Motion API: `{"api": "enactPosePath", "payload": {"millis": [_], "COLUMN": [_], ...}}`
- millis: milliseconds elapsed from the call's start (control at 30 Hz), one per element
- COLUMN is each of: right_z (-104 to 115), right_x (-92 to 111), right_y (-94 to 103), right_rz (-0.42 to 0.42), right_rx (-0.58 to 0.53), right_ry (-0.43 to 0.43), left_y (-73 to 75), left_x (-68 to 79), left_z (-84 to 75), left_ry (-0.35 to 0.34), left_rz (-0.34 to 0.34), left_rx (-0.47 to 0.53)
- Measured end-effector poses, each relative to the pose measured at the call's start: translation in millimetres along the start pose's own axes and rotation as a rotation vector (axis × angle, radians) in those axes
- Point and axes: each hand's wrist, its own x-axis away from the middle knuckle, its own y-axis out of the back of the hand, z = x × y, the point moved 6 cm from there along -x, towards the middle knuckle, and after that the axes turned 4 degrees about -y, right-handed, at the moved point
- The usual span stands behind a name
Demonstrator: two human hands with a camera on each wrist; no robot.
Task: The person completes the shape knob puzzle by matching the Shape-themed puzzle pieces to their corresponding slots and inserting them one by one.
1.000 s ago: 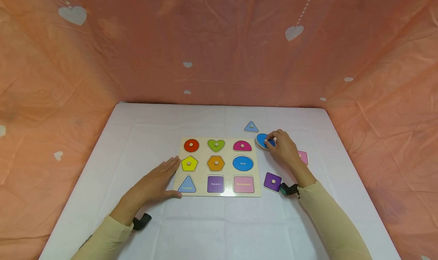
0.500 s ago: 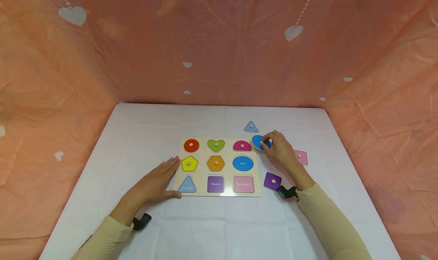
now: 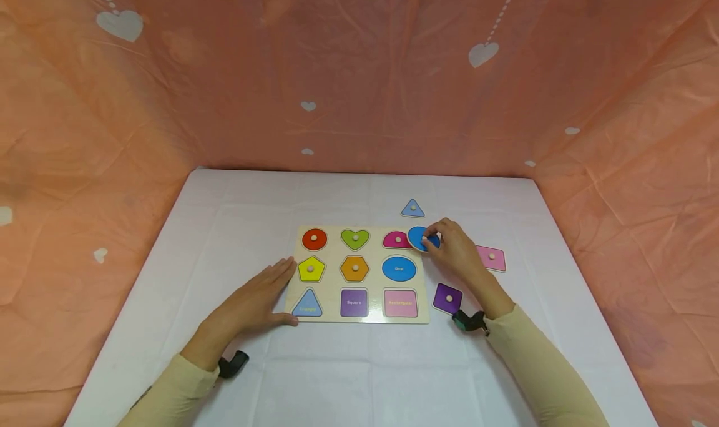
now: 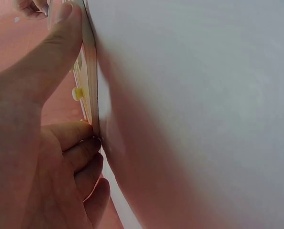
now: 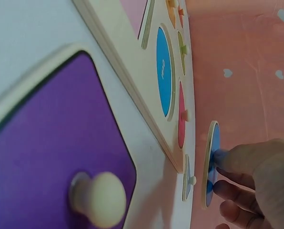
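My right hand [image 3: 454,247] pinches the knob of a blue oval puzzle piece [image 3: 416,238], raised over the upper right corner of the wooden puzzle board [image 3: 332,293]. The right wrist view shows the oval piece [image 5: 210,162] on edge, apart from the board. A blue recess marked Oval [image 3: 399,260] lies below the magenta half-circle piece [image 3: 395,242], which the held piece partly overlaps. My left hand [image 3: 253,298] rests at the board's left side, fingers extended along the edge and thumb at the lower corner. In the left wrist view the thumb [image 4: 51,52] lies against the board.
A light blue triangle piece [image 3: 412,212] lies behind the board. To the right are a purple square piece [image 3: 442,294] and a pink rectangle piece [image 3: 490,261]. Red, green, yellow and orange pieces sit in the board. A white cloth [image 3: 337,377] covers the table.
My right hand has carried the blue oval piece left and slightly nearer, from beside the board to over its corner. More of the pink rectangle shows. My left hand has stayed in place.
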Motion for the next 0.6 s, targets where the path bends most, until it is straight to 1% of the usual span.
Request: {"api": "enactPosePath", "payload": {"millis": [167,367,467,600], "right_z": [2.4,6.8,10.1,14.7], "right_x": [3.9,11.0,13.5,15.2], "right_y": [-3.1,-9.0,-10.9,-12.3], "right_rz": [0.016,0.062,0.074,0.061], "right_rx": [-0.001,0.000,0.011,0.024], "right_ry": [-0.007,-0.014,0.001,0.044], "left_y": [-0.2,-0.4,-0.4,-0.5], "left_x": [0.1,-0.3,-0.4,-0.4], "left_z": [-0.1,0.1,-0.1,-0.1], "left_ry": [0.004,0.009,0.010,0.016], "left_rz": [0.003,0.005,0.007,0.008], "left_rx": [-0.001,0.002,0.002,0.003]}}
